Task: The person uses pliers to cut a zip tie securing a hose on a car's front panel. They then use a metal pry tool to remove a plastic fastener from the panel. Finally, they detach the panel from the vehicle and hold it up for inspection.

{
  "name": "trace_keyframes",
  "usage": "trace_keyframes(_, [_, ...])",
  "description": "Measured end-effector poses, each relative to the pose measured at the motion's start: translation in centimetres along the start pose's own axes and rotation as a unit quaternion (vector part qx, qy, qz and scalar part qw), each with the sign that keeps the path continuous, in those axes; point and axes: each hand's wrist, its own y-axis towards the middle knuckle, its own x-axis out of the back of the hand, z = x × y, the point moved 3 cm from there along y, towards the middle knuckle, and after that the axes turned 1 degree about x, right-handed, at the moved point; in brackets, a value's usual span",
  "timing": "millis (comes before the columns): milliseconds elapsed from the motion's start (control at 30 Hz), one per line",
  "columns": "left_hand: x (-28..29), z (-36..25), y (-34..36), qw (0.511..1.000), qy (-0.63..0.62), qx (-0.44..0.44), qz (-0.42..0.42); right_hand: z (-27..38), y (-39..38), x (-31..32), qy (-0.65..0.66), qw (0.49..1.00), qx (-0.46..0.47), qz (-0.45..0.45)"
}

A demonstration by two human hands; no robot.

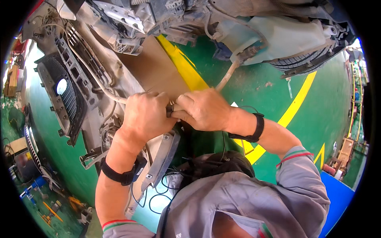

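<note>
My left hand and my right hand are closed side by side on a small dark connector in a tan hose. The hose runs from a translucent plastic tank under the car at upper right, and a length continues left along the detached bumper assembly. My fingers cover much of the joint. A black mesh grille and a metal bracket lie beside my left arm. Black straps circle both my forearms.
The car's underside spans the top, with a tyre at right. The green floor has yellow lines. Assorted tools lie at lower left, a blue board stands at lower right, and loose black cables hang below my hands.
</note>
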Motion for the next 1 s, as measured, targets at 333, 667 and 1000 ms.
trace_keyframes(333, [2.4, 0.3, 0.0, 0.996, -0.087, -0.034, -0.014, -0.8, 1.5, 1.5, 0.070, 0.996, -0.004, 0.059])
trace_keyframes(667, [3.1, 1.6, -0.7, 0.985, -0.170, -0.024, 0.029, -0.9, 1.1, 0.1, -0.125, 0.985, 0.081, -0.088])
trace_keyframes(1000, [1.7, 1.1, -1.9, 0.983, -0.171, 0.010, -0.060, -0.8, 1.2, -0.8, -0.035, 0.993, -0.001, -0.109])
